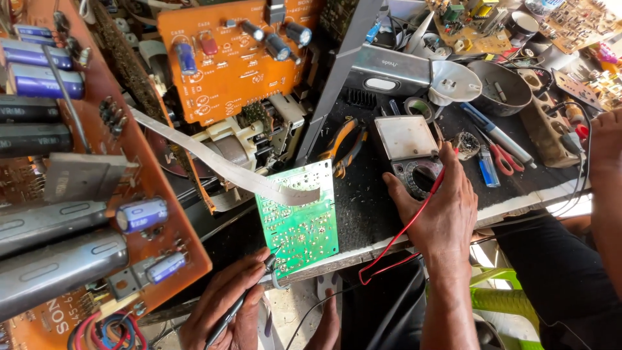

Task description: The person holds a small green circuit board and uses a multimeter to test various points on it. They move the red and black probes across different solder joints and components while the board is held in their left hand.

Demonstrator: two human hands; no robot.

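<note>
My left hand point(223, 304) is closed around a black probe point(228, 317), thin like a pen, its tip up against the bottom edge of the green circuit board point(298, 217). That board stands tilted at the bench edge, solder side toward me, with a grey ribbon cable point(220, 165) running from its top up and left to the orange board point(236, 58) carrying blue capacitors.

My right hand point(437, 207) is on the multimeter point(414, 159), fingers closed on its round dial; a red lead point(405, 227) passes under the palm and loops down past the bench edge. The meter has a pale display window on top and lies flat on the black bench mat point(363, 207).

Just left of the meter: orange-handled pliers point(343, 146). To the right: red-handled scissors point(504, 159), a small blue lighter point(488, 170), a grey metal bowl point(502, 87).

Far left, a large orange chassis board point(97, 194) with 2 silver cylinders and blue capacitors, tilted toward me. Another person's arm point(606, 175) shows at the right edge.
</note>
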